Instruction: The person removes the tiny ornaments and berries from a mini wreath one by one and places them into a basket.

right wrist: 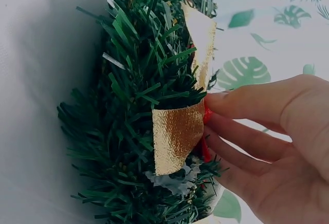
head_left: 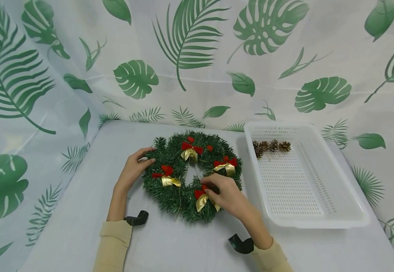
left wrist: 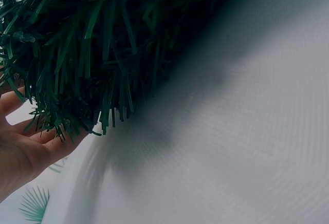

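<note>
A green tinsel wreath [head_left: 169, 196] lies on the white table, dressed with several red and gold bows and small red balls. At its left edge my left hand [head_left: 133, 169] grips the greenery, thumb and fingers around the outer side; in the left wrist view the fingertips vanish behind the tinsel [left wrist: 103, 39]. My right hand [head_left: 225, 192] is over the lower right of the wreath, pinching the red and gold bow [head_left: 201, 202] there. In the right wrist view, thumb and fingertips meet at the red middle of that bow, above its gold ribbon tail [right wrist: 177, 136].
A white plastic basket [head_left: 264, 196] with slotted walls stands on the right, close to the wreath. Several brown pine cones [head_left: 274, 146] lie in its far left corner. Leaf-printed cloth [head_left: 200, 94] hangs behind the table [head_left: 169, 249] and at its sides.
</note>
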{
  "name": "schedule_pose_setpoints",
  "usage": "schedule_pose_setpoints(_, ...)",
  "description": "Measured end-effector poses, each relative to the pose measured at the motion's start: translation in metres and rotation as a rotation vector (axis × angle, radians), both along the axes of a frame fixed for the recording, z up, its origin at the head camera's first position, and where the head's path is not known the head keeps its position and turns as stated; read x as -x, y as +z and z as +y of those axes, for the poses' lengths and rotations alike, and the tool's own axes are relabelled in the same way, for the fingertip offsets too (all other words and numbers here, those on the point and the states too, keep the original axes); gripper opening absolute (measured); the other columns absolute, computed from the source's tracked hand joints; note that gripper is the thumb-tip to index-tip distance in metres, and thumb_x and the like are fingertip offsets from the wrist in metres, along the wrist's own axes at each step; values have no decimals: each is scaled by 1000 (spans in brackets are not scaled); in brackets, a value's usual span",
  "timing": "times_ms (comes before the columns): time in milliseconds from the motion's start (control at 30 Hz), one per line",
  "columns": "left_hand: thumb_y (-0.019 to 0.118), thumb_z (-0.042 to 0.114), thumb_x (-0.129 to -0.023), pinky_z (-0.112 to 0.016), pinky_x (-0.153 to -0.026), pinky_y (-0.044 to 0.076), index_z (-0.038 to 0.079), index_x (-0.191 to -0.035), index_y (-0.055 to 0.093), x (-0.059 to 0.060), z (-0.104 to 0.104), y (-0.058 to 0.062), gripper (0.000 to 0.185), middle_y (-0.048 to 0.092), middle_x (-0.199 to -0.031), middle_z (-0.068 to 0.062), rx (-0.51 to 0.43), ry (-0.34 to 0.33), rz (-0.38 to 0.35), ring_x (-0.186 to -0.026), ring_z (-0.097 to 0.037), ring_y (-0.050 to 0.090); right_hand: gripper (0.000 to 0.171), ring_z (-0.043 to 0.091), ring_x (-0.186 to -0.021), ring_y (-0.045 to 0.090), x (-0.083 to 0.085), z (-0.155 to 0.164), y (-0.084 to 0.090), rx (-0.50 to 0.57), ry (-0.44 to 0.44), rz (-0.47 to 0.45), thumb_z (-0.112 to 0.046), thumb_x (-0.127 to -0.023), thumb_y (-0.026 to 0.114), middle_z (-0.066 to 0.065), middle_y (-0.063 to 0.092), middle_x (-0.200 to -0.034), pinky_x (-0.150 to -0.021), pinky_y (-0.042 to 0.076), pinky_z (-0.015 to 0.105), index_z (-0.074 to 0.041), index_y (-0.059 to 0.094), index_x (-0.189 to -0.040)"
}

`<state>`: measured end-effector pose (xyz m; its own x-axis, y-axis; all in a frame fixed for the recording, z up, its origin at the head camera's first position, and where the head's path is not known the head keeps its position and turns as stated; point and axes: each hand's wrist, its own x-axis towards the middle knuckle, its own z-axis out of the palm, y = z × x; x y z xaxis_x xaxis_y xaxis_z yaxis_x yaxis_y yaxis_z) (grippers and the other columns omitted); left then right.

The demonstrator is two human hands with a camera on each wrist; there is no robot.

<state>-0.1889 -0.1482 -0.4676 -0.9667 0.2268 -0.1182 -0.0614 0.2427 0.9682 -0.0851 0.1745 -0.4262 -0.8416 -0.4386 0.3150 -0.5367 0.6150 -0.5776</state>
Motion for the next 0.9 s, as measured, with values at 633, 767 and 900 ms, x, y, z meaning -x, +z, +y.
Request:
schedule_pose_setpoints(633, 65, 22, -104, -60, -112, 40, 15, -152, 51, 1, 1, -4, 51, 35, -165, -13, 20, -3, 7, -141, -43, 48, 28, 19, -86, 70, -2, 0, 0, -43, -7, 25, 3, -88, 77, 10, 74, -105, -72, 58, 31, -1, 73, -116)
schedule_pose_setpoints(767, 65, 23, -104, -59, -111, 41, 18, -152, 52, 2, 0, -5, 51, 36, -165, -11, 19, 0, 7, -140, -41, 50, 35, 19, -86, 70, -2, 0, 1, -49, -19, 42, 3, -87, 78, 9, 73, -105, -72, 58, 32, -1, 71, -121)
schedule_pose_setpoints(900, 65, 22, -103, -59, -110, 42, 17, -152, 52, 2, 0, -4, 51, 36, -165, -12, 17, -3, 9, -138, -41, 52, 38, 17, -82, 68, -1, 1, 0, -30, -13, 49, 3, -87, 78, 8, 70, -100, -70, 57, 30, -1, 69, -123)
